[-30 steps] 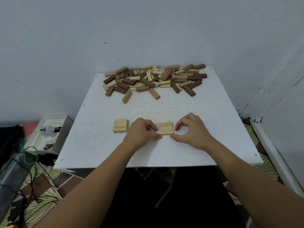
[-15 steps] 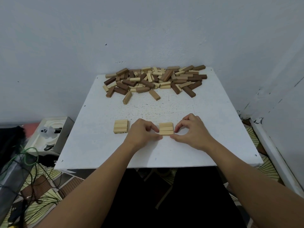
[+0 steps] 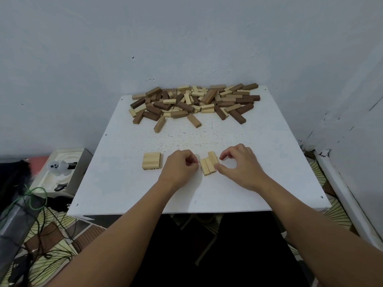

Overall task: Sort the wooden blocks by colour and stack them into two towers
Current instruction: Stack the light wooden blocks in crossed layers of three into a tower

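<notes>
- The left hand (image 3: 179,169) sat with its fingers (image 3: 191,160) curled in, the tips at the left edge of the small set of pale blocks (image 3: 209,165); whether they actually pinched the set could not be told.
- The right hand (image 3: 240,166) arched beside the same set, its thumb touching the set's near right corner and its curled forefinger just off the far right corner.
- The set lay turned at a slant, its blocks side by side on the white bench (image 3: 128,183).
- Left of that set, beyond the left hand, a second flat group of pale blocks (image 3: 151,160) lay square and untouched.
- Far behind the set, the mixed pile of dark and pale blocks (image 3: 192,102) spread along the bench's back edge by the wall.
- Bare bench surface lay between the set and the pile, and between the set and the near edge.
</notes>
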Available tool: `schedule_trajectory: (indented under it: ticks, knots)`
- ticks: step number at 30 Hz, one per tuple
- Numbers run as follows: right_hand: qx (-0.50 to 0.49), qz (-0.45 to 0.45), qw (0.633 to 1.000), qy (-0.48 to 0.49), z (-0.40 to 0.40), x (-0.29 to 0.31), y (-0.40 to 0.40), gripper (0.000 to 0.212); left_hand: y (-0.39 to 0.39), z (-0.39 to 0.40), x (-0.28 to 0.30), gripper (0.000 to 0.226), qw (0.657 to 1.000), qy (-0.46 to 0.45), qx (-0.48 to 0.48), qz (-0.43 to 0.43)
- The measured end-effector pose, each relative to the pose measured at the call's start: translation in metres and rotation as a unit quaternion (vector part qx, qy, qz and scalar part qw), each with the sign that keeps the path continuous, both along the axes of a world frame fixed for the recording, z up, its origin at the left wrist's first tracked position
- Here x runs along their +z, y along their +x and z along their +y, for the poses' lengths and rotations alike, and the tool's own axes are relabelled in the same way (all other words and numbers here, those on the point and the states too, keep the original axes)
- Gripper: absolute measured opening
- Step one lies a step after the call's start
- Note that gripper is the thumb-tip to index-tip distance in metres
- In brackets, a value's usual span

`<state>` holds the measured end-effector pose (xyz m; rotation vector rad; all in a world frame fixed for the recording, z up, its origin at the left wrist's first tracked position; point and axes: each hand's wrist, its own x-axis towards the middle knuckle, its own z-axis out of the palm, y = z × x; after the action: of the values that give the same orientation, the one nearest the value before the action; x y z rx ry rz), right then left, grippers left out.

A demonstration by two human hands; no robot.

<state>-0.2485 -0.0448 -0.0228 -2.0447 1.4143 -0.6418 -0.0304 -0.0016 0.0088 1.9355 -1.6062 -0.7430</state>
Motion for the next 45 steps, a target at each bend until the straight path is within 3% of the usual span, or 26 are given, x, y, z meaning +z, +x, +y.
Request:
schedule_trajectory:
  ticks: [2,6,8,16,23,28,34,41,45]
  knots:
    - [-0.001,0.009,1.0,-0.007,0.0,0.0,0.001,0.033,0.002,0.003,0.001,0.011,1.0,0.008,-0.009,0.029]
    - [0.012,0.033,0.999,-0.012,-0.002,-0.002,0.0,0.049,0.007,0.007,0.002,0.065,0.996,0.049,-0.056,0.047]
    - [0.014,0.039,0.999,-0.01,-0.003,-0.003,0.0,0.049,0.004,0.006,0.0,0.076,0.996,0.044,-0.065,0.038]
    - [0.008,0.024,0.999,-0.022,-0.001,-0.003,0.0,0.032,-0.001,-0.006,-0.005,0.064,0.998,0.03,-0.051,0.014]
    - [0.026,0.065,0.998,-0.008,-0.004,-0.004,-0.001,0.066,0.003,-0.011,0.0,0.059,0.996,0.06,-0.067,0.023]
    - [0.033,0.065,0.997,-0.002,-0.006,-0.003,-0.002,0.057,0.003,-0.01,0.001,0.06,0.995,0.058,-0.073,0.031]
    - [0.037,0.07,0.997,0.014,-0.008,-0.002,-0.002,0.061,0.005,-0.01,0.0,0.061,0.995,0.054,-0.072,0.042]
    - [0.037,0.068,0.997,0.026,-0.008,0.003,-0.002,0.067,0.011,-0.01,0.003,0.078,0.991,0.082,-0.075,0.078]
    - [0.047,0.062,0.996,0.054,-0.008,0.009,-0.004,0.062,0.011,-0.011,0.0,0.067,0.992,0.076,-0.07,0.071]
